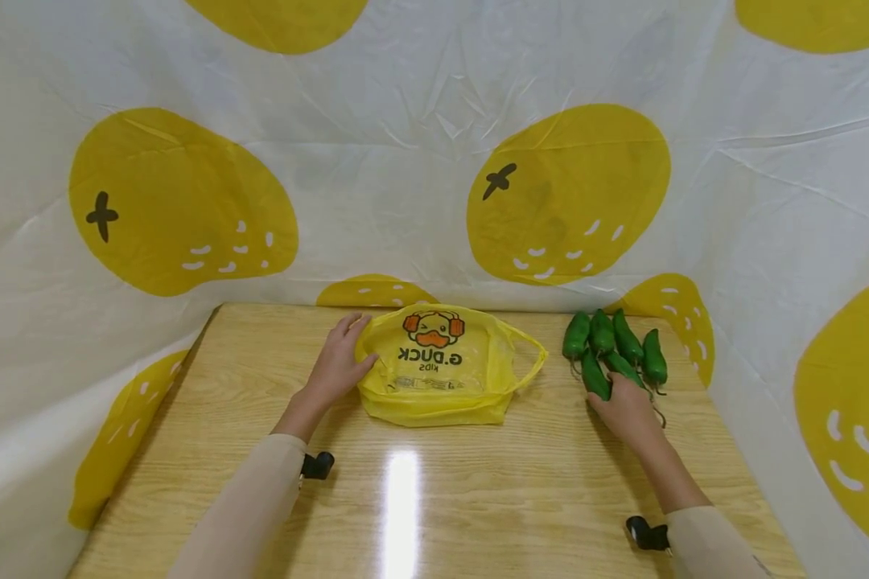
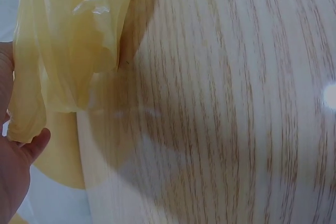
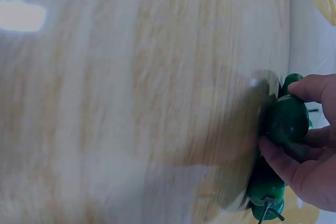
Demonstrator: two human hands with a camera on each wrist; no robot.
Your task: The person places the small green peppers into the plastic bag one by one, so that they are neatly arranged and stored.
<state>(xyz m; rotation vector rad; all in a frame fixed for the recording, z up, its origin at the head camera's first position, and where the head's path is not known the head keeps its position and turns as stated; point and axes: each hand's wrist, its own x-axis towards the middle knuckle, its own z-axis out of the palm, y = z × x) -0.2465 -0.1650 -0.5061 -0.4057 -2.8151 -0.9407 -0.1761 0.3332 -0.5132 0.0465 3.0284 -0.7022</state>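
A yellow plastic bag [image 1: 438, 374] with a duck print lies on the table, its handle loop [image 1: 532, 362] spread to the right. My left hand [image 1: 338, 360] holds the bag's left edge; in the left wrist view the thumb and fingers close around a fold of yellow plastic [image 2: 29, 106]. Over at the right, my right hand [image 1: 628, 412] grips a green pepper [image 3: 286, 119] between thumb and fingers, close over the tabletop. Several more green peppers [image 1: 627, 338] lie together just beyond that hand, stems toward me.
The wood-grain table [image 1: 478, 490] ends at the back against a white cloth [image 1: 384, 201] with yellow fruit prints, which also hangs at both sides. Black wrist-worn devices [image 1: 319, 466] show at both sleeves. A bright reflection lies on the table's front half.
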